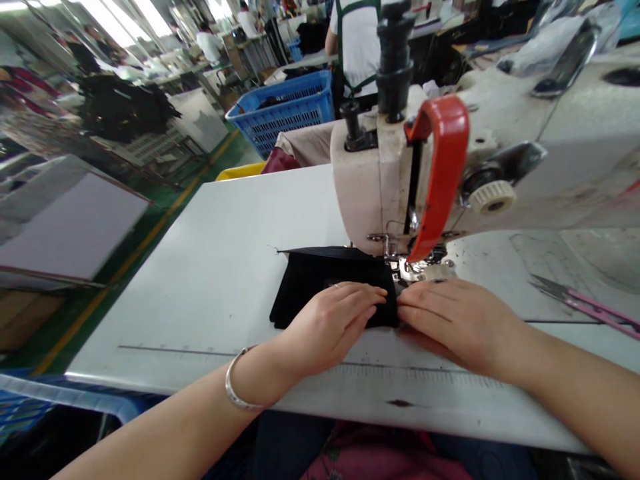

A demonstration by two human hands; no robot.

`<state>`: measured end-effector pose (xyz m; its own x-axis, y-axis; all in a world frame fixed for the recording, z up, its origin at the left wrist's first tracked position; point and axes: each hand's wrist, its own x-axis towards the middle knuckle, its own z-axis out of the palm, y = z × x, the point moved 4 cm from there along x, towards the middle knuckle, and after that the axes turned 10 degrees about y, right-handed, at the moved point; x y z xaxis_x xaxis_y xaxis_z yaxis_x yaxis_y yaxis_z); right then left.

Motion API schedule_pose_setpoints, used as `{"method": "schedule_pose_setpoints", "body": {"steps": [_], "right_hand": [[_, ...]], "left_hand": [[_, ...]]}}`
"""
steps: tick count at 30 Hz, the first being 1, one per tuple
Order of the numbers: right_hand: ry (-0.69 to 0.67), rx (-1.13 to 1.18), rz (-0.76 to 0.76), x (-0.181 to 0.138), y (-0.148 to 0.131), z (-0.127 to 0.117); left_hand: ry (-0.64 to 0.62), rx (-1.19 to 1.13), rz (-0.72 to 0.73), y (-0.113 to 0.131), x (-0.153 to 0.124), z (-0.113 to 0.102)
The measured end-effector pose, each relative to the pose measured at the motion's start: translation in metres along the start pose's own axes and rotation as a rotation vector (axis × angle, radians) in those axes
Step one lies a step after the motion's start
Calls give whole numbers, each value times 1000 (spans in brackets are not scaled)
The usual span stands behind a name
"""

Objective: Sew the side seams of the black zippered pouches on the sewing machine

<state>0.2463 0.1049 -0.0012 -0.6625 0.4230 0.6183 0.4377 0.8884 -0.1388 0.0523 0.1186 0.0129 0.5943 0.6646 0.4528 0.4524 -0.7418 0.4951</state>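
A black fabric piece (305,280), layered like a flat pouch, lies on the white sewing table under the machine's head. A dark strip with loose threads at its left end runs along its far edge. My left hand (335,317) rests on top of the fabric, fingers stretched out and lying flat. At the fabric's right edge, just in front of the presser foot (400,270), my right hand (450,320) has its fingers pressed together on the edge; its thumb is mostly hidden. The sewing machine (365,187) carries a red guard (447,153).
Pink-handled thread snips (585,303) lie right of my right hand. A ruler scale (370,369) runs along the table's front. Behind the table stands a blue basket (290,107); a person (360,47) in white is beyond it. A white-topped table (65,220) stands left across the aisle.
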Motion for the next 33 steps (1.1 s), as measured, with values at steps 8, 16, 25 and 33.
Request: {"method": "schedule_pose_setpoints", "body": {"steps": [8,16,25,33], "right_hand": [[4,-61,-44,2,-8,12],[22,-39,-39,3,-12,13],[5,-40,3,1,-7,17],[-11,-55,92,6,-1,17]], "left_hand": [[132,17,-74,1,-2,5],[-60,348,236,4,1,22],[-60,392,244,-11,14,24],[-6,390,194,-22,18,22]]}}
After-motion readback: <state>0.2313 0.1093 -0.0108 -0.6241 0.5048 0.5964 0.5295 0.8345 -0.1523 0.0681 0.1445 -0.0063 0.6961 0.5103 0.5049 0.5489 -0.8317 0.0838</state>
